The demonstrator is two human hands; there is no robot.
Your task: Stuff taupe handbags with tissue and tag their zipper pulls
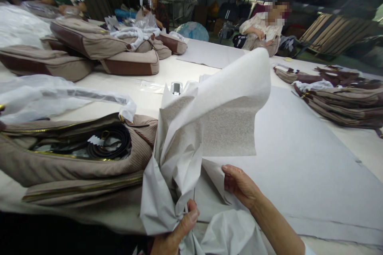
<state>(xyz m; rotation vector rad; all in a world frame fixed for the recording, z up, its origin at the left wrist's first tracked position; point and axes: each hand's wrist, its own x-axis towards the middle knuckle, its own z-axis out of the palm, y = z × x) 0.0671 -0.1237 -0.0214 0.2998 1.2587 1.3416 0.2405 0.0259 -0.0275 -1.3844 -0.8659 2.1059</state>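
Observation:
A large crumpled sheet of pale grey wrapping paper [182, 155] rises in folds before me, its upper part curling over to the right. Near the bottom edge, my left hand [179, 227] is closed round a gathered bunch of it, thumb on top. My right hand [241, 187] pinches a loose edge of the same paper, a little to the right. Just left of the paper lies a beige corduroy bag [74, 171], unzipped, with gold zips. A coiled dark strap [112, 143] with a white tag sits inside its opening.
Flat grey sheets [299, 159] cover the table on the right. Stacked beige bags with brown trim [128, 61] stand back left; flat bag pieces [353, 103] lie at right. Clear plastic [60, 91] lies left. Several people sit across the table, including a person in a light shirt [266, 28].

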